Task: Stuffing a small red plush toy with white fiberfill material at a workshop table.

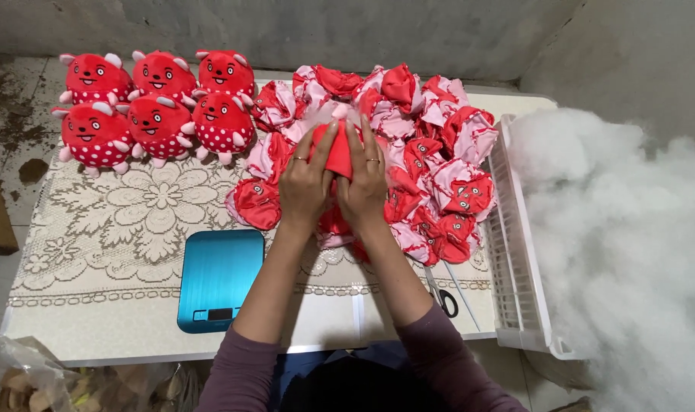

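Both my hands press on one red unstuffed toy skin (338, 155) at the middle of the table. My left hand (305, 183) grips its left side and my right hand (363, 181) its right side, fingers pointing away from me. Around them lies a heap of empty red and pink toy skins (439, 160). Several stuffed red plush toys (158, 105) with white dots stand in two rows at the far left.
A blue kitchen scale (218, 278) lies near the front edge on a lace cloth (126, 221). Scissors (441, 296) rest by my right forearm. A white plastic crate (519, 252) stands at the right, beside a big pile of white stuffing (630, 229).
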